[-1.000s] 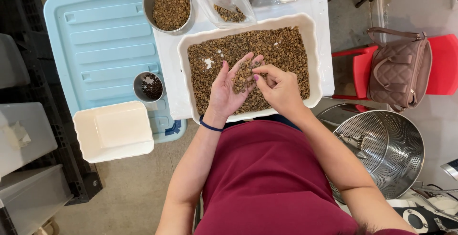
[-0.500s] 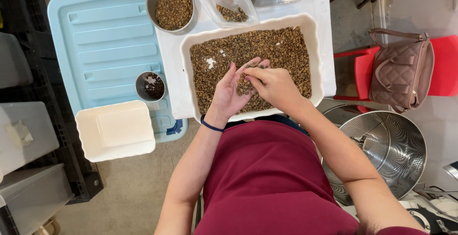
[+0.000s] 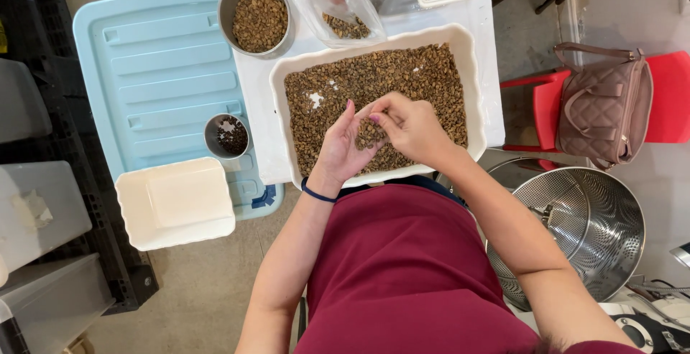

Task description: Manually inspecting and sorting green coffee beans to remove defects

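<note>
While most of the sorting looks still ahead, the big white tray point(image 3: 474, 95) on the white surface point(image 3: 262, 109) remains nearly full of brownish-green beans point(image 3: 402, 74), with only a few bare spots showing through near its left part. To the left lies a light blue bin lid point(image 3: 151, 59), and a steel colander point(image 3: 596, 224) sits low at the right. By contrast, the round steel bowl point(image 3: 255, 16) beyond the tray holds a modest share of beans, and the small steel cup point(image 3: 227, 135) on the lid holds only a little dark matter, so little seems set aside so far. The left hand point(image 3: 338, 149) is cupped, palm up, over the tray's near part, carrying a small heap of beans. The right hand point(image 3: 410, 127) has its grip narrow, thumb and fingertips pinched into that heap. The beans look small, oval, dry and dull.
</note>
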